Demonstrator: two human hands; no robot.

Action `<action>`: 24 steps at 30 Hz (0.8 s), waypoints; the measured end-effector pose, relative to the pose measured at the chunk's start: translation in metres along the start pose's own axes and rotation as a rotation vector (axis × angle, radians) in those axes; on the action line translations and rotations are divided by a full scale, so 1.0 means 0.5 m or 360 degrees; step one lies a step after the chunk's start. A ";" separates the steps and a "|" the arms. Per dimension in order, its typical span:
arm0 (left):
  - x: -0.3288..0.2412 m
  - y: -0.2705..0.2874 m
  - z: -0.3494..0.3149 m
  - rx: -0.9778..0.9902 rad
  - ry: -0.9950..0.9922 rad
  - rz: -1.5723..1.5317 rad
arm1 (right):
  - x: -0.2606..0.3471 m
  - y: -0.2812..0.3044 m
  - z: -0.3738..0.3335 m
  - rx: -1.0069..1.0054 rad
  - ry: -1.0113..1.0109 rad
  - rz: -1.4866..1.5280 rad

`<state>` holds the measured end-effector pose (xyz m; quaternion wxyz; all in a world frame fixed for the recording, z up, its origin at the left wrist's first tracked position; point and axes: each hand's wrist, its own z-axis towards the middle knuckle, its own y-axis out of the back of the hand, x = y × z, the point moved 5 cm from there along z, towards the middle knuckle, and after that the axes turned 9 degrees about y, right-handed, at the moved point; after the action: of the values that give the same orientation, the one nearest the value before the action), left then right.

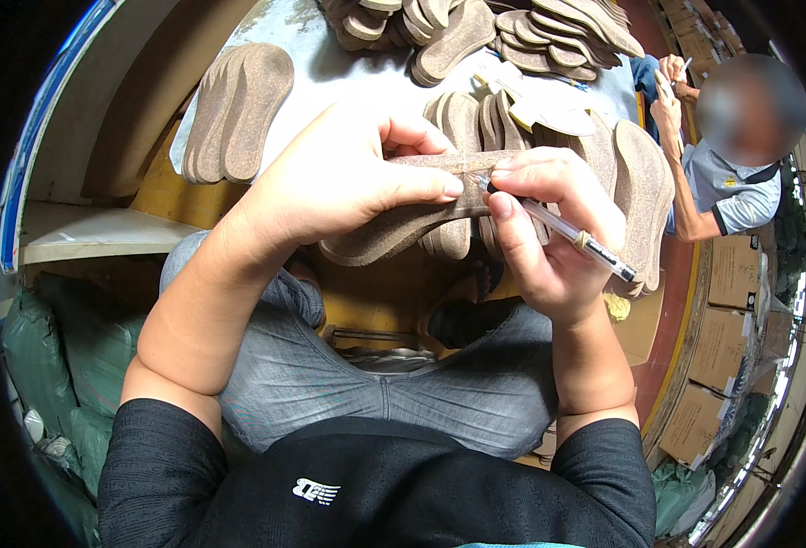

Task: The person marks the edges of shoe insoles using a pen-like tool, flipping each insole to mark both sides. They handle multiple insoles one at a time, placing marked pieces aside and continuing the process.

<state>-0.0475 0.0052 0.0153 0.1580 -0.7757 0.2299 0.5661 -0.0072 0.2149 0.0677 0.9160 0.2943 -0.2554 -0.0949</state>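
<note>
- The left hand (343,173) pinched a brown insole (462,163) between near-side thumb and far-side fingers.
- The right hand (563,219)'s fingers gripped a clear pen (556,225) beside it.

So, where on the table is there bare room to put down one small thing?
The pale tabletop shows bare between the left insole stack and the rear insole pile, beyond the left hand. Its right half is crowded with more insole stacks.

Shoe insole (380,237) I held: speckled brown. My pen (558,226): clear-barrelled, black-ended. My jeans (311,402) were faded grey-blue; my T-shirt (394,470), black; sacks (101,329), dark green; cartons (718,352), tan.
</note>
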 end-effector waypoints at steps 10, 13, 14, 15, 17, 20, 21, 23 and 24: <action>-0.006 -0.008 -0.005 -0.0298 -0.0285 0.0209 | -0.009 0.004 -0.017 -0.0102 -0.0219 0.0099; -0.014 -0.008 -0.008 -0.0418 -0.0503 0.0438 | -0.010 0.003 -0.017 -0.0078 -0.0212 0.0051; -0.016 -0.008 -0.009 -0.0433 -0.0510 0.0477 | -0.009 0.003 -0.016 -0.0073 -0.0184 0.0026; -0.019 -0.009 -0.011 -0.0448 -0.0517 0.0515 | -0.008 0.003 -0.014 -0.0068 -0.0157 0.0001; -0.018 -0.010 -0.011 -0.0462 -0.0521 0.0538 | -0.005 0.004 -0.010 -0.0062 -0.0118 -0.0038; -0.009 -0.010 -0.007 -0.0452 -0.0499 0.0484 | -0.004 0.004 -0.008 -0.0062 -0.0094 -0.0068; -0.009 -0.011 -0.007 -0.0443 -0.0484 0.0459 | -0.004 0.004 -0.008 -0.0059 -0.0093 -0.0071; -0.007 -0.010 -0.007 -0.0435 -0.0477 0.0436 | -0.004 0.003 -0.007 -0.0055 -0.0105 -0.0072; -0.007 -0.010 -0.006 -0.0434 -0.0486 0.0437 | -0.002 0.002 -0.007 -0.0054 -0.0119 -0.0070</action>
<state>-0.0431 0.0085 0.0194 0.0063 -0.6569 0.2279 0.7186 -0.0064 0.2178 0.0654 0.9084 0.2805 -0.2813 -0.1304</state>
